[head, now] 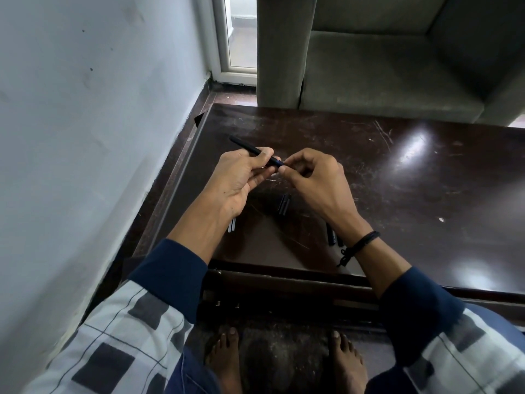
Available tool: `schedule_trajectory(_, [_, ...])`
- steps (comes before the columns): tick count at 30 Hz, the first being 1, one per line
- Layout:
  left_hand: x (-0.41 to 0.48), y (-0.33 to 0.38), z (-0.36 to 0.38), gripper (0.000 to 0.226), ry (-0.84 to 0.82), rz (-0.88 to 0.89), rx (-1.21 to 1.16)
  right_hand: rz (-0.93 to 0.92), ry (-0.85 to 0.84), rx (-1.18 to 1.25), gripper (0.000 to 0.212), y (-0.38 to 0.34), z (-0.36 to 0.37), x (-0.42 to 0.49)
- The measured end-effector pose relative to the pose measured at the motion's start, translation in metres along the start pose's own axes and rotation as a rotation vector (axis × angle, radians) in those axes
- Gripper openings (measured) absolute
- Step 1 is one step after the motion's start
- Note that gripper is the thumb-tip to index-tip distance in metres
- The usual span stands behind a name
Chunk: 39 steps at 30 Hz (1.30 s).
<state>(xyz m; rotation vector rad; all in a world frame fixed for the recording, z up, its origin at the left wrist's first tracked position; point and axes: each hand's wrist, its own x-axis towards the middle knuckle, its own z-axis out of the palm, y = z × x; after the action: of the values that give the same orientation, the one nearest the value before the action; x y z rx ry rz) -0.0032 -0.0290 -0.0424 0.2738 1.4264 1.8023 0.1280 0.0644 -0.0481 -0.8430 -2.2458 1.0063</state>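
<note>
Hiding under right hand grip: near tip of dark pen.

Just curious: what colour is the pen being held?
The pen is black, seen best in the head view.

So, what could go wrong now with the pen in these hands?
The right hand pinches only the very end of the pen, so a small piece may slip and fall. The loose pen parts on the table lie just under the wrists; a forearm might knock them off the near edge.
</note>
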Motion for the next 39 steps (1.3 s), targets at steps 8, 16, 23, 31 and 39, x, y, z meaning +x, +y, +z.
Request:
schedule_trajectory(8, [0.0004, -0.0023, 0.0004, 0.009, -0.004, 0.006, 0.012, 0.011, -0.02, -0.02, 0.009, -0.0003, 0.002, -0.0009])
schedule_trajectory(16, [0.0008, -0.0028, 0.0007, 0.011, -0.025, -0.004, 0.0, 0.038, -0.042, -0.055, 0.024, -0.0001, 0.0014, -0.0012])
schedule_trajectory(23, [0.001, -0.001, 0.0, 0.013, -0.014, 0.0, -0.016, 0.011, -0.04, -0.016, 0.021, 0.0004, 0.004, -0.0035])
schedule_trajectory(31, [-0.0004, -0.002, 0.001, 0.014, -0.017, -0.001, 0.006, 0.036, -0.044, -0.039, 0.012, 0.0023, 0.0037, -0.0015])
schedule_trajectory(39, [-0.0007, -0.0011, 0.0007, 0.014, -0.012, -0.002, 0.001, 0.013, -0.058, -0.044, 0.017, 0.0001, 0.0039, -0.0038])
